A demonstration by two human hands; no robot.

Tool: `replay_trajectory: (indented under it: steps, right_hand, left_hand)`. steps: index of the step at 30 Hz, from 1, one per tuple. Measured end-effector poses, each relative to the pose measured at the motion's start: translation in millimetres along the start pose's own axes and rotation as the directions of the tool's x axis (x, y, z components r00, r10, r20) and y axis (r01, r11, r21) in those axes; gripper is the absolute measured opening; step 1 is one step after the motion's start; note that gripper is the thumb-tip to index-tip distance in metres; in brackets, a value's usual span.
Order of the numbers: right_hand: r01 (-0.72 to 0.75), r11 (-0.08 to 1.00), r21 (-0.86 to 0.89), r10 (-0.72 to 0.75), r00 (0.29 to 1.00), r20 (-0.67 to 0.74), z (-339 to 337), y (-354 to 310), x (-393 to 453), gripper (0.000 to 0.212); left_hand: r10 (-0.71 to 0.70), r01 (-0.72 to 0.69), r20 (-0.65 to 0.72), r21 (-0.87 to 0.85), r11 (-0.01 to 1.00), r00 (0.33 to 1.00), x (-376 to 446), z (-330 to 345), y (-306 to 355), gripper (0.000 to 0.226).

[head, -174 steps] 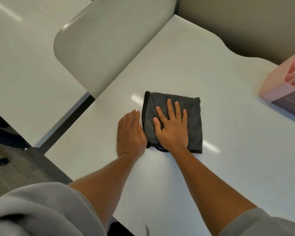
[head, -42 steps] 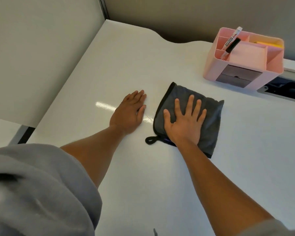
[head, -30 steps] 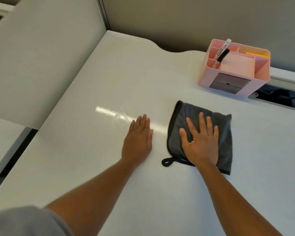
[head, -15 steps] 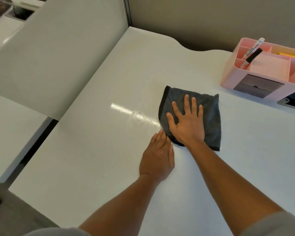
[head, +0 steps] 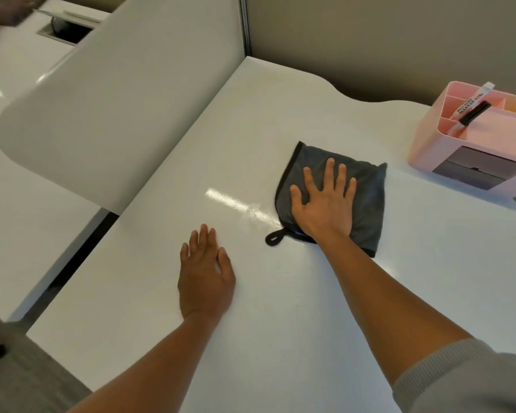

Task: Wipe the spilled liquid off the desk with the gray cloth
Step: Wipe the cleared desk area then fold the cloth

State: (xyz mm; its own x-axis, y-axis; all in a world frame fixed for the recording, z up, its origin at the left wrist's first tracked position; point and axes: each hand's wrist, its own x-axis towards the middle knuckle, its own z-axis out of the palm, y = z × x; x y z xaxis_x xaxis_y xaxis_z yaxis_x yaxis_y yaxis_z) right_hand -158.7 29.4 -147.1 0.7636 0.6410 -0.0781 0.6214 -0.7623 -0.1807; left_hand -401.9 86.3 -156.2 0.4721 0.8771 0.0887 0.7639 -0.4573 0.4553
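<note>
Since half a second ago, gray cloth (head: 367, 186) slid right, hanging loop (head: 274, 238) now exposed. Right hand (head: 325, 204) flat, fingers spread, pressing it to desk (head: 280, 114) beside wet sheen (head: 258, 214); grasps nothing. Left hand (head: 204, 278) drew back, flat, likely bracing. Pink organizer (head: 471, 144) near.

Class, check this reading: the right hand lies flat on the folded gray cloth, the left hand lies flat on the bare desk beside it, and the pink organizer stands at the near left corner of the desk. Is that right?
Not quite. The pink organizer stands at the far right of the desk, as the head view shows. The rest holds: right hand flat on the gray cloth, left hand flat on bare desk.
</note>
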Motion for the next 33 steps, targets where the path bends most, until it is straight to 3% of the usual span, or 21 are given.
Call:
replay_trajectory:
  steps: [3,7,10,14,18,23,25,30,33]
  right_hand:
    - [0.172,0.985,-0.006,-0.172,0.985,0.032,5,-34,-7,0.065]
    - [0.453,0.892,0.004,-0.452,0.891,0.047,13,-57,-45,0.061]
    - [0.527,0.849,0.037,-0.528,0.848,0.045,17,-40,-73,0.058]
    - [0.452,0.891,0.032,-0.453,0.891,0.032,11,7,-99,0.054]
    - [0.190,0.982,0.017,-0.190,0.982,0.015,-3,56,-93,0.057]
    - [-0.063,0.998,-0.016,0.063,0.998,0.025,-2,33,-66,0.064]
    - [-0.038,0.999,-0.011,0.039,0.999,0.034,1,9,-70,0.066]
    - [0.293,0.956,0.002,-0.293,0.956,0.027,17,-17,-137,0.060]
    - [0.306,0.952,0.018,-0.307,0.951,0.022,21,5,-164,0.056]
  left_hand:
    - [-0.025,0.025,-0.008,-0.021,0.999,1.000,1,3,4,0.045]
    - [-0.021,0.021,-0.016,-0.042,0.999,1.000,1,-1,3,0.044]
    - [-0.028,0.028,0.004,-0.037,0.999,1.000,1,-1,4,0.045]
    - [-0.039,0.039,0.020,-0.031,0.999,0.999,0,-4,4,0.046]
    - [-0.049,0.050,0.016,-0.050,0.998,0.999,-1,-5,6,0.045]
    - [-0.056,0.057,0.017,-0.027,0.998,0.998,0,-3,7,0.046]
    - [-0.046,0.046,0.024,-0.015,0.999,0.999,1,-2,6,0.047]
    - [-0.028,0.029,0.041,-0.014,0.999,0.999,-1,-4,3,0.048]
    - [-0.014,0.017,0.056,-0.039,0.999,0.998,0,-5,1,0.047]
